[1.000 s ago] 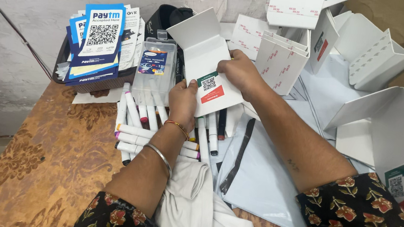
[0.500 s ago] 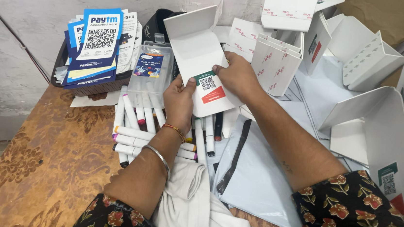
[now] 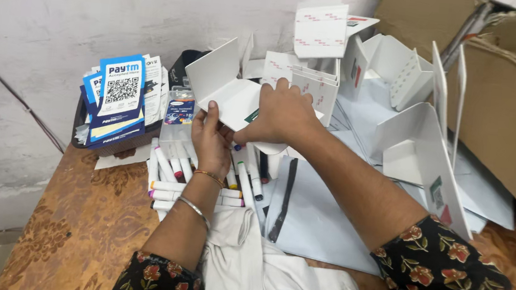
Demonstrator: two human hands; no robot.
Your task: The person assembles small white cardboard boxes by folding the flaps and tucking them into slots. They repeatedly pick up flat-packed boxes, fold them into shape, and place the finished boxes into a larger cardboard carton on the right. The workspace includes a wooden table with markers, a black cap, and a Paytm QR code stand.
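Both hands were clamped on a white folded box [image 3: 228, 92] held just above the counter [image 3: 77, 222]. The left hand [image 3: 211, 138] pinched its near left edge between thumb and fingers, while the right hand [image 3: 282, 113] lay spread over its right side, fingers curled onto the card. Beneath the hands, white markers [image 3: 170, 187] lay in a loose heap, partly on a grey mailing bag [image 3: 314, 218]. To the left stood a dark tray [image 3: 81, 139] of blue and white cards [image 3: 119, 98]. More folded white boxes [image 3: 321, 32] were piled behind, beside a brown carton [image 3: 502, 123]. A pale cloth [image 3: 259, 269] lay nearest the person.
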